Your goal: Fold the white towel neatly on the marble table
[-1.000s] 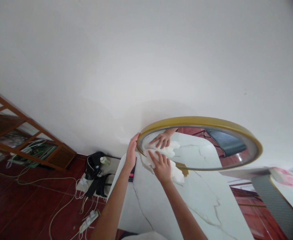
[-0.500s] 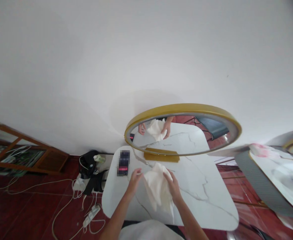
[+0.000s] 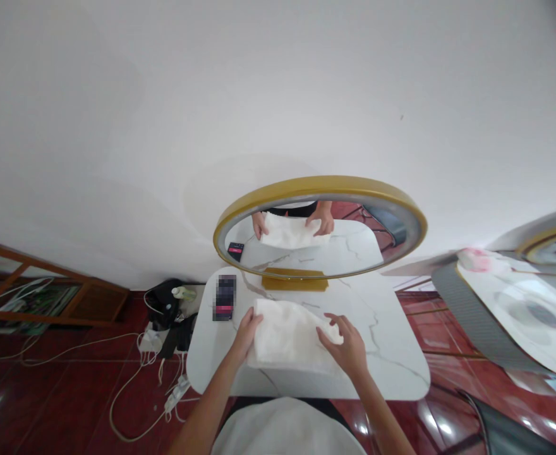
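Note:
A white cloth (image 3: pixel 285 335) is spread out in a wide, flat shape above the marble-patterned table (image 3: pixel 389 341). At its left edge, my left hand (image 3: pixel 247 332) pinches it between thumb and fingers. My right hand (image 3: pixel 347 344) grips the right end loosely, with its fingers curved and the cloth's edge curled up between thumb and fingers. Both hands and the cloth also show in the gold-framed mirror (image 3: pixel 318 186) behind them. Whether the cloth's underside rests on the tabletop, I cannot tell.
The mirror's gold base (image 3: pixel 294 280) stands at the table's back. A dark phone (image 3: pixel 224 297) lies at the back left. Cables and a power strip (image 3: pixel 177 393) are on the red floor to the left. Another table (image 3: pixel 510 303) stands at right, a dark chair (image 3: pixel 510 414) at lower right.
The cloth, bunched and hanging before, is now spread out sideways. My left hand has taken hold of its left edge, and my right hand has moved out to the right end.

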Demonstrator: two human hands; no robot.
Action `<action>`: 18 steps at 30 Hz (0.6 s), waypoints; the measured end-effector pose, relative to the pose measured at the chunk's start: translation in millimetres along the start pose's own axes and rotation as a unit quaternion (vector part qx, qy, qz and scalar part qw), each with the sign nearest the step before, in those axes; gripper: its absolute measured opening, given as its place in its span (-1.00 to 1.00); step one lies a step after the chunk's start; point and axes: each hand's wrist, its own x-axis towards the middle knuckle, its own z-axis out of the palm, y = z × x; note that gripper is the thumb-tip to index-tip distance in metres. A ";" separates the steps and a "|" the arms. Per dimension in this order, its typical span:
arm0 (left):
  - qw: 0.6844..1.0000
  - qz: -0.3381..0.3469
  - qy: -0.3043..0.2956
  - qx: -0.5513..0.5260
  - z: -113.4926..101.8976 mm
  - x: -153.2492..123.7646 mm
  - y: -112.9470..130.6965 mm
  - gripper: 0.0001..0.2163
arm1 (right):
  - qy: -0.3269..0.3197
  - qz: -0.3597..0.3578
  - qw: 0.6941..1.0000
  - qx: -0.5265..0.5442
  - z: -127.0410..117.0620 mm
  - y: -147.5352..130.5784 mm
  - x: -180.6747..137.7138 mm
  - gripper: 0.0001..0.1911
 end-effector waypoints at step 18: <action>0.913 -0.070 0.161 0.369 -44.2 -19.1 -89.2 -0.72 | -0.267 0.189 0.928 -0.179 55.0 67.1 -33.7 -0.44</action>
